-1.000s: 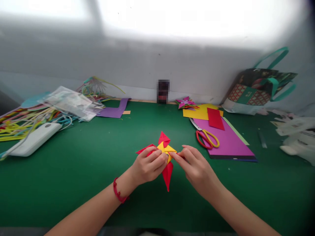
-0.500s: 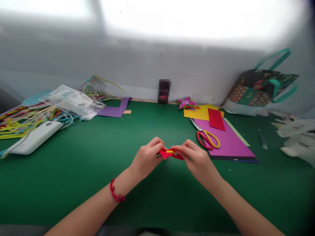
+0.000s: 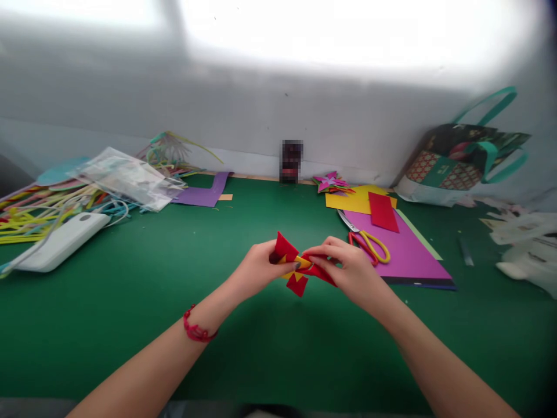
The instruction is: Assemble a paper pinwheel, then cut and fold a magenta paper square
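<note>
Between my hands, above the green table, is a folded red and yellow paper piece (image 3: 297, 284) with pointed flaps. My left hand (image 3: 256, 267) pinches its left side, the thumb lying across the yellow middle. With thumb and fingertips, my right hand (image 3: 342, 260) grips the right side near a red strip. Parts of the paper are hidden behind the fingers. Scissors (image 3: 375, 245) with a red and a yellow handle lie just beyond my right hand, on a purple sheet (image 3: 404, 255).
Yellow paper (image 3: 343, 201), a red rectangle (image 3: 383, 212) and a folded paper star (image 3: 331, 183) lie at the back right, near a gift bag (image 3: 448, 165). At left are a white device (image 3: 65, 241), pipe cleaners (image 3: 26, 223), a plastic bag (image 3: 126, 177) and purple paper (image 3: 198, 197).
The paper piece has been turned and opened out, so its red flaps and yellow middle now show. My left hand has shifted slightly left, its thumb now on top.
</note>
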Tool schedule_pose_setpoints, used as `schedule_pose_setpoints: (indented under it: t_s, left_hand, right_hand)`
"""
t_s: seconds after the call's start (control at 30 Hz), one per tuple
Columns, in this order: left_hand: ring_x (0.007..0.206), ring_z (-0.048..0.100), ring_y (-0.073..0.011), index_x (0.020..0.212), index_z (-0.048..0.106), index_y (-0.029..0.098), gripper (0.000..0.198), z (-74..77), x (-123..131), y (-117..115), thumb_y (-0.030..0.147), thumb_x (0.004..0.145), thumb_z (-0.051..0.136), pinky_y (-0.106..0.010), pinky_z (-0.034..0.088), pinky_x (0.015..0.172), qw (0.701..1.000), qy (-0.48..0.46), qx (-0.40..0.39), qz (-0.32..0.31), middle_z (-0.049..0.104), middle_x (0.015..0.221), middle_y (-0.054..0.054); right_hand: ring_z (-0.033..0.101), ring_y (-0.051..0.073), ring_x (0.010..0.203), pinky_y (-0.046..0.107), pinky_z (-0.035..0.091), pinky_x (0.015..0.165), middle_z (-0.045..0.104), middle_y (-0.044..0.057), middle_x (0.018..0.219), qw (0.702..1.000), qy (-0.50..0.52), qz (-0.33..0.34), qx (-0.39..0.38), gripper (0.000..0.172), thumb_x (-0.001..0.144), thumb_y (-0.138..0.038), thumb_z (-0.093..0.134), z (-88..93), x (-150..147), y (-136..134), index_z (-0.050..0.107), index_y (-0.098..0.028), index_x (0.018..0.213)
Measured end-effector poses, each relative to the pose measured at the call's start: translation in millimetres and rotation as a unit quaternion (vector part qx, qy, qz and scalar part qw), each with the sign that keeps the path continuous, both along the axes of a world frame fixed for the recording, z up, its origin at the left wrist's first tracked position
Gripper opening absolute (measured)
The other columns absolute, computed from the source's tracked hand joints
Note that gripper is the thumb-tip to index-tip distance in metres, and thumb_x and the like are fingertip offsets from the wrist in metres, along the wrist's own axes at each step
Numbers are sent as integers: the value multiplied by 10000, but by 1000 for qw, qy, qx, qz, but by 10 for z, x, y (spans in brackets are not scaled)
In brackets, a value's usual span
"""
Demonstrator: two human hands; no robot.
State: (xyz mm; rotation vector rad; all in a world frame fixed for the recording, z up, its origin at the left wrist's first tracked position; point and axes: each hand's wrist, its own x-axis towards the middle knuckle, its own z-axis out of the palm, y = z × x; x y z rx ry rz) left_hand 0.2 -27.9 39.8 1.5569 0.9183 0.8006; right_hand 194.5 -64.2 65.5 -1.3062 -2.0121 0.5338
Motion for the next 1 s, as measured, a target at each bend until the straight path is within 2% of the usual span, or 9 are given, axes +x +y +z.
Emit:
schedule_pose_setpoints:
  t_s: [0.2, 0.4, 0.53, 0.67, 0.83, 1.0]
  left_hand:
    - [581, 519, -99, 827, 556, 164, 215, -18, -38, -17, 258, 669, 668, -206, 420, 486, 1000, 19, -6, -17, 530, 660, 31]
    - [680, 556, -125, 824, 547, 159, 202, 11, -12, -61, 289, 703, 643, -253, 464, 604, 1000, 1, 7, -14, 558, 735, 6]
    - [660, 534, -110, 822, 526, 162, 245, 42, -18, -82, 281, 672, 679, -237, 446, 601, 999, -2, 2, -34, 528, 704, 29]
    - [658, 515, -98, 849, 523, 177, 304, 69, -31, -120, 215, 617, 715, -213, 424, 589, 999, 21, 39, -30, 542, 734, 38]
    - [636, 530, -99, 823, 528, 192, 209, 120, -17, -182, 195, 662, 660, -207, 433, 565, 995, 59, 79, -12, 570, 726, 38]
    - [647, 567, -103, 807, 521, 204, 156, 155, -11, -263, 148, 695, 613, -192, 452, 540, 992, 62, 113, 9, 580, 737, 36]
  right_hand:
    - [548, 119, 653, 236, 467, 592, 545, 19, 763, 1000, -1, 1, 3, 202, 864, -231, 470, -32, -12, -13, 665, -239, 919]
    - [554, 123, 642, 240, 475, 584, 553, 24, 754, 1000, 3, 3, 15, 210, 869, -241, 459, -1, -17, -58, 663, -234, 918]
    - [547, 119, 642, 233, 469, 577, 540, 20, 758, 1000, 3, -5, 13, 201, 867, -237, 467, 15, -24, -91, 663, -239, 914]
    - [541, 115, 635, 228, 466, 573, 535, 17, 754, 1000, 1, -9, 11, 197, 866, -230, 470, 27, -27, -117, 662, -240, 908]
    - [552, 119, 637, 225, 473, 565, 543, 22, 749, 1000, -3, -6, 18, 211, 873, -237, 456, 74, -42, -165, 663, -244, 916]
    - [528, 106, 591, 210, 467, 508, 527, 26, 760, 1000, 27, -3, -9, 220, 883, -247, 439, 136, -50, -247, 650, -248, 944]
